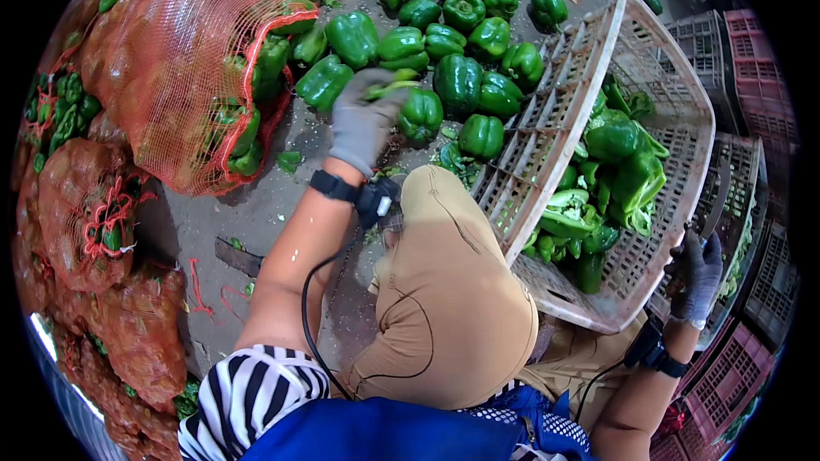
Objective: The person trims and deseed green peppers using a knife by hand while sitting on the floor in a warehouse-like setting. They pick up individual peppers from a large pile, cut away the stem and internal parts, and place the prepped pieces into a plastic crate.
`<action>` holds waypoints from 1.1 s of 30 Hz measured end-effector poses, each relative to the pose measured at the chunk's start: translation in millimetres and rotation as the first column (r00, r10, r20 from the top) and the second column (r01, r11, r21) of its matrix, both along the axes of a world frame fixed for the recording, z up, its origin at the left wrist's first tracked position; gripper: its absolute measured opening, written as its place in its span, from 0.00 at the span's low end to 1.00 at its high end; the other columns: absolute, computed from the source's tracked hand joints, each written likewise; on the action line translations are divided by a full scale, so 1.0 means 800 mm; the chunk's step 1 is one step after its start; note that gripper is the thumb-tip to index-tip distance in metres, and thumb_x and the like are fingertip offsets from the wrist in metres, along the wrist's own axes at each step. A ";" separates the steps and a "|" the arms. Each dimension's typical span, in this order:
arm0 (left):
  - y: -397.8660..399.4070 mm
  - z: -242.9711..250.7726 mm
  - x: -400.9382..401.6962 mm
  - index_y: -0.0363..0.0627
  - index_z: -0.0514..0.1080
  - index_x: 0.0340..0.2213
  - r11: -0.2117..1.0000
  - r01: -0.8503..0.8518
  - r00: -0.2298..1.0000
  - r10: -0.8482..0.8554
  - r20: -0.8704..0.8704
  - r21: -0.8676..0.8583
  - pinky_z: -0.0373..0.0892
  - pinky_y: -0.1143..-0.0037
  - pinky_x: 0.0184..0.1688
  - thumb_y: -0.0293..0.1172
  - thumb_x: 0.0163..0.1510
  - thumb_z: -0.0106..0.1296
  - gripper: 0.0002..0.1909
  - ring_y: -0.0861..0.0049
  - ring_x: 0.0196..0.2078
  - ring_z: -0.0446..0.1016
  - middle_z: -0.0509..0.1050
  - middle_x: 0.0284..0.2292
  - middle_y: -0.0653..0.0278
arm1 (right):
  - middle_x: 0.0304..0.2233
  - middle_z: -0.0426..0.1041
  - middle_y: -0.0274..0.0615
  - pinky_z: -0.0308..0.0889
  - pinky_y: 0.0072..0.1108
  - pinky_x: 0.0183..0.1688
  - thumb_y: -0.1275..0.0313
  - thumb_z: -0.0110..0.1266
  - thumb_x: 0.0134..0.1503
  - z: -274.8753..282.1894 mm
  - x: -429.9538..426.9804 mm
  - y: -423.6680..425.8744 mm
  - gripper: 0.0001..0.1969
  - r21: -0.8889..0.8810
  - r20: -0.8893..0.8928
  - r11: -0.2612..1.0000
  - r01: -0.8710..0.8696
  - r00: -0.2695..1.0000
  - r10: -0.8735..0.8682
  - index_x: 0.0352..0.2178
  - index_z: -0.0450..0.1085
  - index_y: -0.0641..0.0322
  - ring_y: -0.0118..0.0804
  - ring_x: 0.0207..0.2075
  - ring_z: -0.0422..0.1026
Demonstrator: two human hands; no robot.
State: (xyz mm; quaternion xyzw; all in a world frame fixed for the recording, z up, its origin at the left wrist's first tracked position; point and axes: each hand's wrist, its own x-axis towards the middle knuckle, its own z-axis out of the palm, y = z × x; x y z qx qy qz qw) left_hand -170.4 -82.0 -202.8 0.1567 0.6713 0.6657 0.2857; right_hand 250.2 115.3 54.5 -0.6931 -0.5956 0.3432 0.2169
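Observation:
My left hand (366, 112), in a grey glove and slightly blurred, is closed around a slender yellow-green piece of pepper (398, 82). Around it on the floor lie several whole green bell peppers (419, 116). In its dark grey glove, my right hand (695, 275) grips a knife (719, 195) with a curved blade that points away from me. That hand is at the right rim of a tilted, dirty white plastic crate (695, 141); whether it touches the rim I cannot tell. Inside the crate is a heap of cut and broken green peppers (615, 166).
An orange mesh sack (173, 70) of peppers lies with its mouth towards the loose ones. More filled sacks (83, 211) line the left side. A flat dark blade (238, 257) lies on the floor by my left forearm. Stacked crates (730, 365) stand on the right.

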 end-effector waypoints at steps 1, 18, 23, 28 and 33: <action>0.004 0.050 0.017 0.44 0.75 0.48 0.927 0.298 0.952 -0.270 -0.146 0.229 0.77 0.75 0.47 0.21 0.51 0.70 0.23 0.79 0.42 0.79 0.81 0.41 0.65 | 0.26 0.74 0.35 0.67 0.16 0.20 0.63 0.64 0.64 0.005 -0.002 0.001 0.19 -0.003 0.005 1.000 0.005 1.000 -0.004 0.51 0.71 0.61 0.25 0.20 0.72; 0.034 -0.130 0.108 0.45 0.74 0.51 0.442 0.276 0.557 -0.797 -0.233 -0.853 0.76 0.55 0.47 0.48 0.51 0.69 0.31 0.45 0.45 0.80 0.75 0.50 0.47 | 0.26 0.76 0.36 0.70 0.16 0.22 0.66 0.63 0.65 0.015 -0.021 -0.008 0.15 0.040 -0.030 0.998 0.052 0.998 -0.050 0.48 0.74 0.62 0.24 0.22 0.74; 0.002 -0.154 0.122 0.51 0.77 0.48 0.546 0.230 0.547 -0.757 -0.357 -0.805 0.74 0.55 0.50 0.44 0.48 0.69 0.26 0.48 0.49 0.77 0.74 0.47 0.48 | 0.25 0.76 0.36 0.68 0.15 0.22 0.64 0.64 0.64 0.026 -0.037 -0.021 0.17 -0.031 0.006 0.999 0.025 1.000 -0.024 0.49 0.73 0.62 0.24 0.20 0.73; -0.060 -0.140 0.108 0.46 0.80 0.47 0.861 0.201 0.855 -0.387 -0.346 -0.467 0.76 0.65 0.42 0.35 0.60 0.63 0.14 0.59 0.40 0.79 0.80 0.43 0.53 | 0.25 0.76 0.35 0.65 0.13 0.20 0.63 0.64 0.64 0.030 -0.027 -0.019 0.18 -0.009 0.020 1.000 0.019 1.000 -0.019 0.50 0.73 0.60 0.23 0.19 0.72; -0.089 -0.054 0.049 0.44 0.78 0.48 0.971 -0.214 0.880 0.238 0.410 -0.104 0.72 0.82 0.31 0.35 0.65 0.61 0.13 0.84 0.33 0.77 0.80 0.36 0.67 | 0.25 0.76 0.35 0.62 0.12 0.18 0.63 0.64 0.64 0.024 -0.031 -0.021 0.18 0.022 0.037 1.000 0.017 0.999 -0.018 0.51 0.72 0.59 0.22 0.18 0.72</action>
